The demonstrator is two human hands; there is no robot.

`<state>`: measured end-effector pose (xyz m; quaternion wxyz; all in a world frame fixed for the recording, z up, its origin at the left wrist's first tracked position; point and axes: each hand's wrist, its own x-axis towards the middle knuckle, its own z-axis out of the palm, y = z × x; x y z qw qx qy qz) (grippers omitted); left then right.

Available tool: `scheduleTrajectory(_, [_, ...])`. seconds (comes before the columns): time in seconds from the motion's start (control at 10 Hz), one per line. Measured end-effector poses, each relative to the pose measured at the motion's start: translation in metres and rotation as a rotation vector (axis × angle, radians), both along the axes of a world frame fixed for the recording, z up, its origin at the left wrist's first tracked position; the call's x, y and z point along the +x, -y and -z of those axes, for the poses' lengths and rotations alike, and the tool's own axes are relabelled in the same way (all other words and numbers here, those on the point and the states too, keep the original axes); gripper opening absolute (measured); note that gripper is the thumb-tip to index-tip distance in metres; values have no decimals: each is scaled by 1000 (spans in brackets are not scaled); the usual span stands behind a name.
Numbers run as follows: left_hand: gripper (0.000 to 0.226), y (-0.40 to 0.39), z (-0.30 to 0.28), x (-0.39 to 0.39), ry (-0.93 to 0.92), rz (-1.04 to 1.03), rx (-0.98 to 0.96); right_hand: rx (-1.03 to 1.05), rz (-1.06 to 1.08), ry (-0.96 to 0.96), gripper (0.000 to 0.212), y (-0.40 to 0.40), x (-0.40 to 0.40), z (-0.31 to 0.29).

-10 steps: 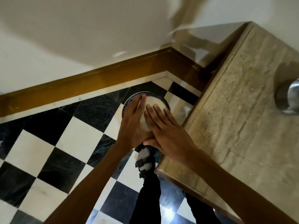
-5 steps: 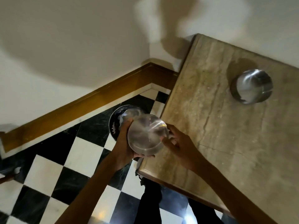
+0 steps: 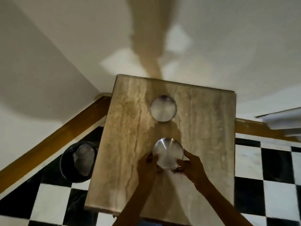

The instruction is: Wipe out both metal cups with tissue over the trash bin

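Left hand [image 3: 147, 166] and right hand [image 3: 189, 164] clasped around near round steel cup [image 3: 168, 153] on beige stone surface [image 3: 127, 144]; second steel cup [image 3: 162, 108] farther back.

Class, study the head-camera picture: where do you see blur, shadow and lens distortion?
Head view: the whole frame is motion-blurred, softening the near metal cup and both hands; a long shadow crosses the wall and the far metal cup; the wide-angle lens splays the table edges.

Domestic interior. Checkered floor tiles [image 3: 275, 190] and wooden skirting [image 3: 53, 141] flank a stone table [image 3: 130, 144] under the hands.
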<state>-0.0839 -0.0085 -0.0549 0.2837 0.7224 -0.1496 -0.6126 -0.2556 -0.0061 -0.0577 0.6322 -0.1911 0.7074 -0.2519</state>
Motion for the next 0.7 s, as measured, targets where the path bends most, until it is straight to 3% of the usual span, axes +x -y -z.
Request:
scheduleTrajectory(0.2, [9,54,14,-81,-6,-60,39,12,192,-109,54,41,-69,4])
scheduleTrajectory(0.4, [15,109,9,-127,-33,-116,30,9,240,-257,39,91,-92,-1])
scheduleTrajectory(0.6, [10,120,-8,-133,-119,-131,20,-52,361,-41,50,102,-97,-20])
scheduleTrajectory(0.7, [11,112,-22,-129,-94,8,-10,-96,377,14,45,92,-100,-30])
